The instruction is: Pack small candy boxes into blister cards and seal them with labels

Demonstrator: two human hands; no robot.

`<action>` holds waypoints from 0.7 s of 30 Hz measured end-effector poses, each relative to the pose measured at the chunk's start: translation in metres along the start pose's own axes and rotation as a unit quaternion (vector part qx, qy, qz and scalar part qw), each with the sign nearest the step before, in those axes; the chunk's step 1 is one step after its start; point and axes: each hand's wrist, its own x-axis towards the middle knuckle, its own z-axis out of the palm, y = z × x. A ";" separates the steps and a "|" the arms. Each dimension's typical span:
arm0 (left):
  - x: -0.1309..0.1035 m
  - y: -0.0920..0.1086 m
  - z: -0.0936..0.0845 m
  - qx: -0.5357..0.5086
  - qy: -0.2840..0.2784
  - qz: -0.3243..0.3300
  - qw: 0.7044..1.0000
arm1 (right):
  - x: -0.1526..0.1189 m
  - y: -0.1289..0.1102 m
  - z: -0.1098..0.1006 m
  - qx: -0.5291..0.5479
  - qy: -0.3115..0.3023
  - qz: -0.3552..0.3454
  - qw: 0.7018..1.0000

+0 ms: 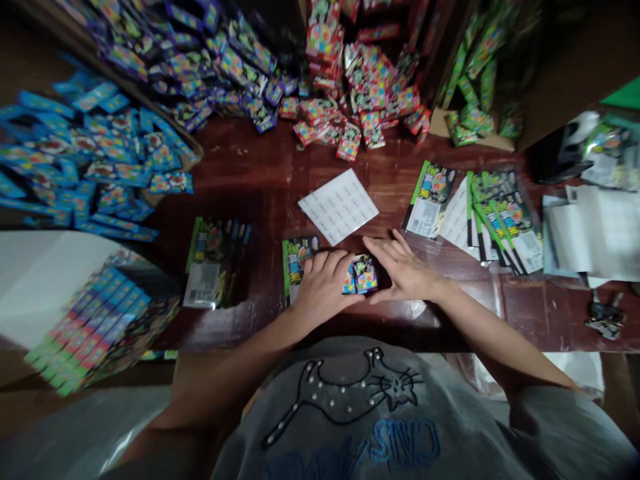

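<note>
Near the table's front edge, my left hand (327, 277) curls its fingers over a row of small candy-like boxes. A blue box (349, 281) and a purple box (365, 273) show at its right side; the rest of the row is hidden under the hand. My right hand (404, 270) is just right of the purple box, its thumb and fingers apart; whether it touches the box I cannot tell. A printed packet (296, 257) with a green edge lies partly under my left hand. Just beyond the hands lies a white sheet of small labels (339, 207).
Blue boxes (115, 153), purple boxes (220, 60), red boxes (360, 93) and green boxes (473, 107) are heaped along the back. Flat printed packets (510, 213) and keys (605, 315) lie right; more packets (207, 260) and a filled multicolour pack (95, 323) are left.
</note>
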 end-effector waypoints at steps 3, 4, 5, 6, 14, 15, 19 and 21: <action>0.002 0.000 -0.004 0.007 -0.002 -0.006 1.000 | 0.001 0.036 -0.049 -0.031 0.070 0.053 0.996; 0.005 0.000 -0.007 0.007 -0.009 -0.007 1.000 | 0.001 0.055 -0.069 -0.055 0.101 0.086 0.990; 0.009 -0.001 -0.011 0.005 -0.019 -0.008 1.000 | 0.001 0.076 -0.089 -0.088 0.131 0.127 0.979; 0.013 -0.001 -0.015 0.001 -0.030 -0.009 1.000 | 0.002 0.099 -0.108 -0.126 0.151 0.174 0.965; 0.042 -0.011 -0.034 -0.038 -0.060 0.044 0.997 | 0.038 0.238 -0.187 -0.235 0.102 0.432 0.865; 0.047 -0.016 -0.039 -0.037 -0.046 0.035 0.998 | 0.043 0.244 -0.188 -0.233 0.089 0.437 0.864; 0.092 -0.044 -0.065 -0.020 0.025 -0.020 0.999 | 0.048 0.237 -0.188 -0.250 0.091 0.441 0.857; 0.130 -0.060 -0.073 -0.010 0.052 -0.033 0.998 | 0.040 0.213 -0.185 -0.248 0.128 0.408 0.869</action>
